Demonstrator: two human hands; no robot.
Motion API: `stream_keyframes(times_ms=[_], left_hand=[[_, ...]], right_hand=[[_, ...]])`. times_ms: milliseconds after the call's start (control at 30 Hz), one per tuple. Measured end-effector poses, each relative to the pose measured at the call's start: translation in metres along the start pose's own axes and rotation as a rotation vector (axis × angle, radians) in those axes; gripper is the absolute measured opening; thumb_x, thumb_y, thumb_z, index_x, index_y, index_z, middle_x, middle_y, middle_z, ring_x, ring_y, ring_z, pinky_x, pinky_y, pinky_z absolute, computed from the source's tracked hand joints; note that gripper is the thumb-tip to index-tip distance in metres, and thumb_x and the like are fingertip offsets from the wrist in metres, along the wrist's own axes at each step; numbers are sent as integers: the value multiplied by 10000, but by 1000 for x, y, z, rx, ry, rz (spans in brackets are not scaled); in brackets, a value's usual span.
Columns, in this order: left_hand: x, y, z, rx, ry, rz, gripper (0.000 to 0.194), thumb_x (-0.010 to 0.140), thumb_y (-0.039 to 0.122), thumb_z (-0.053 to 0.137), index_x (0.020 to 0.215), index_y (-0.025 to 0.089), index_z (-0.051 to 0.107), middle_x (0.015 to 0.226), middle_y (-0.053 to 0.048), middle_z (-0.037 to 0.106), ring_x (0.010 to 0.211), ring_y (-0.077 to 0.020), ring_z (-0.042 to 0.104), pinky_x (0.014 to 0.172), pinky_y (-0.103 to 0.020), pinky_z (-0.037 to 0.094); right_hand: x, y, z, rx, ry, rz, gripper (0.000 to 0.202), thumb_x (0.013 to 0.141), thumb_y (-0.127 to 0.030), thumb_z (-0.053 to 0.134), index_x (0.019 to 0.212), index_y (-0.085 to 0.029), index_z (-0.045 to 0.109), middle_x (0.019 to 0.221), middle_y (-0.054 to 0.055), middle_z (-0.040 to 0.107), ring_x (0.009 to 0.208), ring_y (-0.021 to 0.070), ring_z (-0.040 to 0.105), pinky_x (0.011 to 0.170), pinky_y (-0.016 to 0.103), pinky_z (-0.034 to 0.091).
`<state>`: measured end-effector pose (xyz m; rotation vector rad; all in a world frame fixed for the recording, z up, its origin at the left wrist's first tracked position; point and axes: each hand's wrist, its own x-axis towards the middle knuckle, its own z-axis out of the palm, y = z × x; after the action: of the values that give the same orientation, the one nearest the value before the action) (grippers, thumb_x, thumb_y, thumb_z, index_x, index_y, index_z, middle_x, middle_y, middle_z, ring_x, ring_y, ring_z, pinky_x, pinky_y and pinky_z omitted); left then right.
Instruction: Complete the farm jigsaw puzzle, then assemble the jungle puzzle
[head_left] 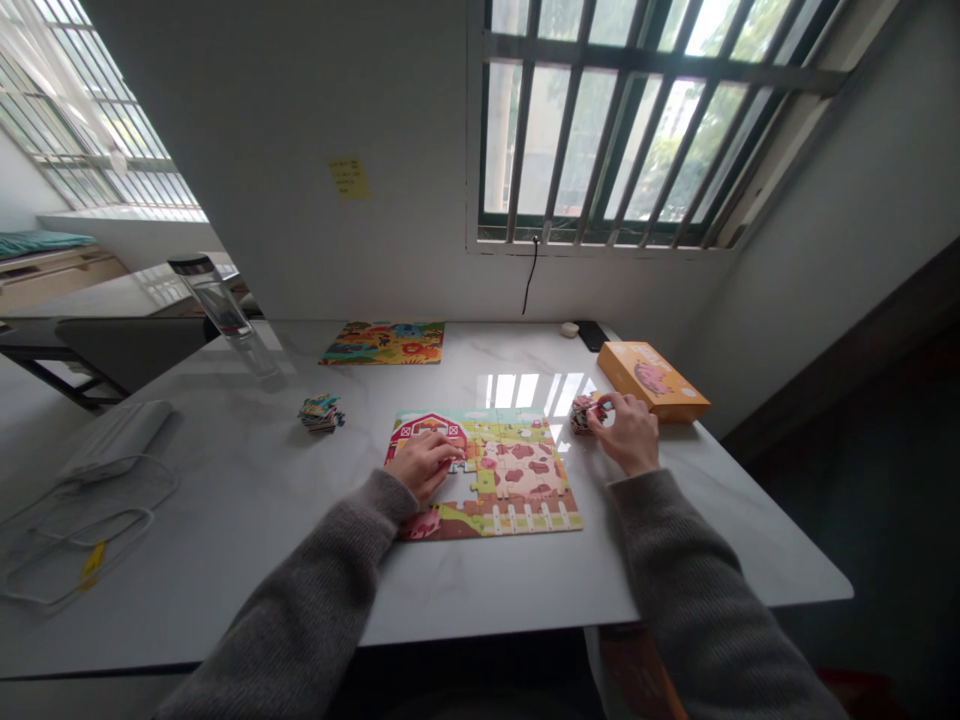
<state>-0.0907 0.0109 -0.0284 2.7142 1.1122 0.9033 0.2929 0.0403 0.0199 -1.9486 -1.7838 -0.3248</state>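
A jigsaw puzzle (525,470) with a red barn, a spotted pink animal body and a white fence lies on the table in front of me. Bare table shows through a gap left of its middle. My left hand (429,464) rests palm down over the barn side, its fingers loosely extended and partly covering that gap. To the right of the puzzle, my right hand (628,432) is at a small stack of puzzle pieces (579,416), thumb and fingertips closed on a reddish piece at the top. The fingers hide part of the stack.
A second pile of pieces (320,412) sits to the left, below an animal puzzle (386,343). An orange box (660,382) and a dark phone (592,335) are at the back right. Further left stand a bottle (214,295) and a white device with a cable (120,440).
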Motion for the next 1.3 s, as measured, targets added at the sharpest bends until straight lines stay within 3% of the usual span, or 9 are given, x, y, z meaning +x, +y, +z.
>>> stream_keyframes(times_ms=[233, 467, 633, 1033, 1300], left_hand=[[1, -2, 3, 1, 0, 26, 264, 873, 150, 542, 1075, 213, 700, 1013, -88, 667, 940, -240, 599, 872, -410, 499], [1, 0, 6, -7, -26, -6, 258, 859, 155, 557, 1068, 213, 696, 1032, -85, 665, 964, -235, 613, 927, -418, 507], [0, 3, 5, -2, -5, 11, 260, 865, 139, 542, 1069, 209, 689, 1043, -87, 668, 963, -242, 608, 881, -410, 507], [2, 5, 4, -9, 4, 3, 262, 860, 129, 542, 1062, 212, 688, 1031, -82, 658, 950, -234, 609, 869, -389, 506], [1, 2, 6, -14, 17, 13, 282, 852, 122, 538, 1070, 201, 698, 1025, -87, 648, 942, -231, 602, 901, -408, 502]], right_hand=[[1, 0, 0, 8, -7, 25, 244, 871, -394, 578, 1026, -214, 630, 1022, 97, 644, 1003, 284, 518, 779, 356, 321], [-2, -3, 8, -33, -87, 41, 319, 869, -487, 579, 1005, -198, 592, 1029, 119, 604, 992, 295, 518, 762, 361, 348], [1, -7, 11, -49, -52, 66, 230, 852, -369, 571, 989, -188, 604, 995, 133, 611, 964, 295, 526, 752, 363, 346], [3, 1, 11, 8, -69, 74, 236, 821, -356, 596, 998, -204, 627, 977, 108, 618, 962, 286, 540, 771, 349, 356], [5, 10, 16, 228, 70, 5, 191, 744, -263, 630, 917, -182, 612, 896, 90, 566, 872, 263, 544, 810, 365, 430]])
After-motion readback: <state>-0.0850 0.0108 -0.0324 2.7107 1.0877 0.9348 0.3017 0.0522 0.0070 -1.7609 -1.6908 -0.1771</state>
